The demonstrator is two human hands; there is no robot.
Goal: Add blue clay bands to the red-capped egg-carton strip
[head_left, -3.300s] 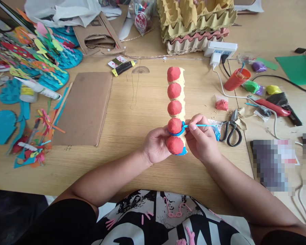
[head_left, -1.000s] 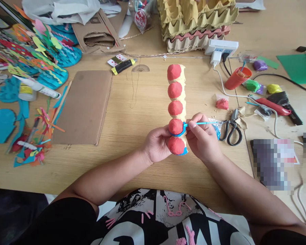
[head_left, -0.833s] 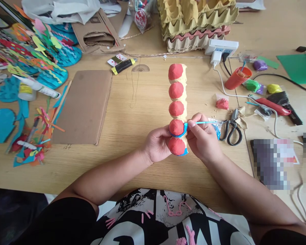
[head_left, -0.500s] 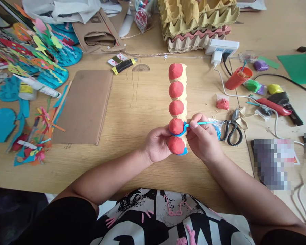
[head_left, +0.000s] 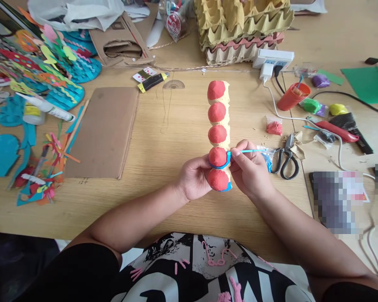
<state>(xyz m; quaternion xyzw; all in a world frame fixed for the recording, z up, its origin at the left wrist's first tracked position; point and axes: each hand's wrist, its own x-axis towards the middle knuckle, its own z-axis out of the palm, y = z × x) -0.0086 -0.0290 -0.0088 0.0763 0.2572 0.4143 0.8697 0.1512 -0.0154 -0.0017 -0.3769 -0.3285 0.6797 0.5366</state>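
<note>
A strip of egg carton (head_left: 227,117) stands lengthwise away from me, its row of several cups topped with red clay. My left hand (head_left: 195,176) grips the near end from the left side. Blue clay (head_left: 220,166) curves round the second-nearest red dome, and more blue lies at the near end. My right hand (head_left: 250,170) pinches a thin blue stick (head_left: 252,150) between thumb and fingers. The stick's tip is at the blue clay on the strip's right edge. Some of the right fingers are hidden behind the strip.
Black-handled scissors (head_left: 288,161) and a bag of blue clay (head_left: 266,155) lie just right of my right hand. Further off are a red cup (head_left: 293,96), a power strip (head_left: 273,59) and stacked egg trays (head_left: 245,33). Cardboard (head_left: 99,132) and coloured scraps (head_left: 40,180) lie left.
The blue stick's tip has shifted slightly upward along the blue clay at the strip's right edge. The strip has tilted a little; my left hand keeps its hold.
</note>
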